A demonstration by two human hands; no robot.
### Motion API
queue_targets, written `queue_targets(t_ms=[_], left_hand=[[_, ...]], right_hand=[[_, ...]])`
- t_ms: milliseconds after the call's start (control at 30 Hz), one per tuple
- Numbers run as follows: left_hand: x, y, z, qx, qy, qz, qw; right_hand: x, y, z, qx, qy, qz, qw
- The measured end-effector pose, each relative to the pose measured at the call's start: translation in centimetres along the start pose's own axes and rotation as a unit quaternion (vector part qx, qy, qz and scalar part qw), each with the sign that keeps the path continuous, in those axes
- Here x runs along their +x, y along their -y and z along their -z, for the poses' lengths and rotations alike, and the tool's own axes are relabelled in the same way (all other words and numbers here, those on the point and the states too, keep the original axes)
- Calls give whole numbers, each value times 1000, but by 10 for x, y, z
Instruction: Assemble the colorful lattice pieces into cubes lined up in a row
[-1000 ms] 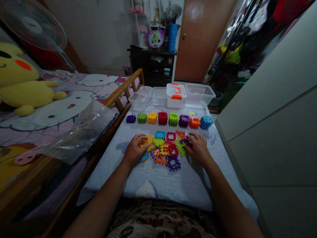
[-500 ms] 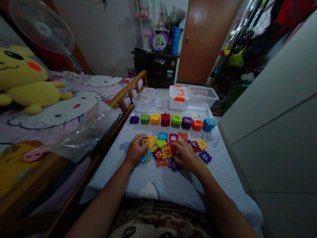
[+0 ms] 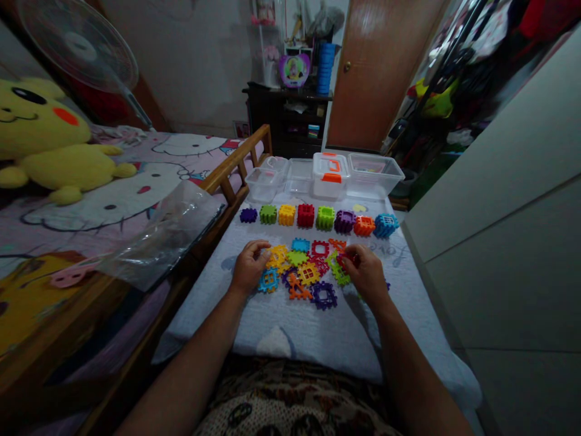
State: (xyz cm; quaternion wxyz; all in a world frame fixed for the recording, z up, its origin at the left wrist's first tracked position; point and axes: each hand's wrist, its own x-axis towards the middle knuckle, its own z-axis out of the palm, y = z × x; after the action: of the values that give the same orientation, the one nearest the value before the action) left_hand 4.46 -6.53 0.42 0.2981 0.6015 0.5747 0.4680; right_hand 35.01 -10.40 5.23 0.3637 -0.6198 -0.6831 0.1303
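Observation:
A heap of flat, toothed plastic tiles in many colours lies on the pale padded table top. My left hand rests curled at the heap's left edge, its fingertips on a yellow tile. My right hand sits at the heap's right edge with its fingers pinched on a small red and purple tile; what exactly they hold is partly hidden. Behind the heap stands a row of several assembled cubes, from purple at the left to blue at the right.
Clear plastic boxes, one with an orange latch, stand at the table's far end. A wooden bed rail runs along the left, with a crumpled plastic bag and a yellow plush toy on the bed. A grey cabinet walls the right.
My right hand moved from the heap's right edge to its middle, then back right. Some tiles have shifted. My left hand has hardly moved.

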Motion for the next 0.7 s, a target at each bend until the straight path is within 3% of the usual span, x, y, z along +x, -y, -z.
queue_targets(t_ms=[167, 300, 433, 600, 700], left_hand=[[2, 4, 0, -31, -24, 24, 999], [2, 4, 0, -36, -21, 23, 999], [1, 4, 0, -32, -14, 24, 999], [1, 8, 0, -30, -15, 27, 999], [2, 12, 0, -33, -13, 28, 999]], right_hand=[[0, -3, 9, -19, -26, 23, 999], [-10, 0, 0, -53, 45, 62, 996], [-15, -3, 0, -17, 114, 83, 990], [-12, -31, 26, -69, 53, 37, 995], [-13, -50, 32, -132, 109, 48, 984]])
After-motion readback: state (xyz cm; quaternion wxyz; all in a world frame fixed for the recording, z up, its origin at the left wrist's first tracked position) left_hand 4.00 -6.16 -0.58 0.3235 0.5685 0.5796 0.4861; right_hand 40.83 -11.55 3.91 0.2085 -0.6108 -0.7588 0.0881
